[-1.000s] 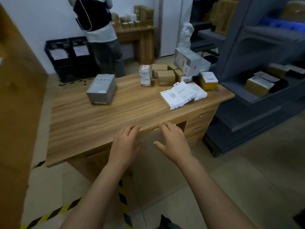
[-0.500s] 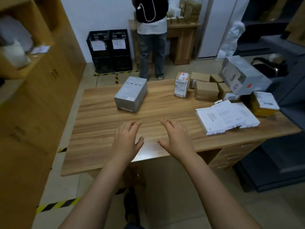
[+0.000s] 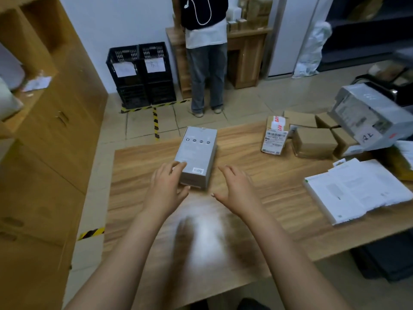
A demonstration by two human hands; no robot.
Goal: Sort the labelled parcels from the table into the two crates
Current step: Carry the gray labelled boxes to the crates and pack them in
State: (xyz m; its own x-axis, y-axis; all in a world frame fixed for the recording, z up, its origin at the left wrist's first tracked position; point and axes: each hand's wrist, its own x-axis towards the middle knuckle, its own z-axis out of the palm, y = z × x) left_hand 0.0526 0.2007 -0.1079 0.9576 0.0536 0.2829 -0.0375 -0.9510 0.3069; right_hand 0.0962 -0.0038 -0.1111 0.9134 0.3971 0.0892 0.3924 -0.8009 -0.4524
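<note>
**Left grip [image 3: 167, 189] touches the grey box [image 3: 197, 153]; right grip [image 3: 237, 189] spread beside it**

Left grip lies loosely spread against the near left corner of the grey box, fingertips on its top face and thumb at its near end, not closed round it. Right grip hovers at 3 o'clock of the box, fingers spread and apart from it, holding nothing.

The box lies flat on the desk [image 3: 257, 220], long side running toward 12 o'clock, with a barcode sticker near the left grip. At 2 o'clock stands an upright labelled carton [image 3: 274, 139], with plain brown cartons [image 3: 314, 142] just beside it and a large pale box [image 3: 368, 117] tilted on them. At 3 o'clock lie flat white packets [image 3: 357, 191].

Beyond the desk, at 11 o'clock, two black crates [image 3: 143, 74] stand side by side on the floor against the wall, each with a white sheet on its front. A person [image 3: 206, 52] stands at 12 o'clock.
</note>
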